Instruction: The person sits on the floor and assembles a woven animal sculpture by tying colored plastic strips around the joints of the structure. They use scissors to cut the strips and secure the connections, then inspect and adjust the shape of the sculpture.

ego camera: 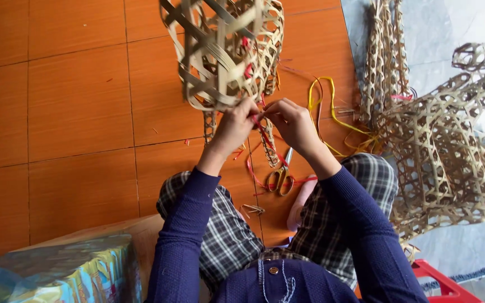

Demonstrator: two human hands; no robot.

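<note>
The person sits on the floor (74,106), which is made of smooth orange-brown tiles with thin dark joints. Both hands are raised in front of the knees, and they meet at the lower edge of a woven basket (225,50). This basket is made of flat, pale bamboo strips crossed in an open pattern with six-sided holes, and it is lifted off the floor and tilted toward the camera. The left hand (234,126) has its fingers curled and pinches a thin red ribbon (265,137) just under the rim of the basket. The right hand (293,120) is also closed, its fingertips pressed on the same ribbon, touching the left hand. The ribbon hangs down from the hands between the knees.

On the floor below the hands lie scissors (282,177) with yellowish handles and short metal blades, among loose pieces of red ribbon. A yellow cord (326,104) lies in loops on the tiles to the right of the hands. Further right, a pile of finished baskets (444,151) of the same open weave lies partly on a grey mat. The person wears dark blue knitted sleeves and checked trousers. At the lower left is a package (68,275) in shiny colourful wrapping, and at the lower right a corner of a red plastic stool (442,283).
</note>
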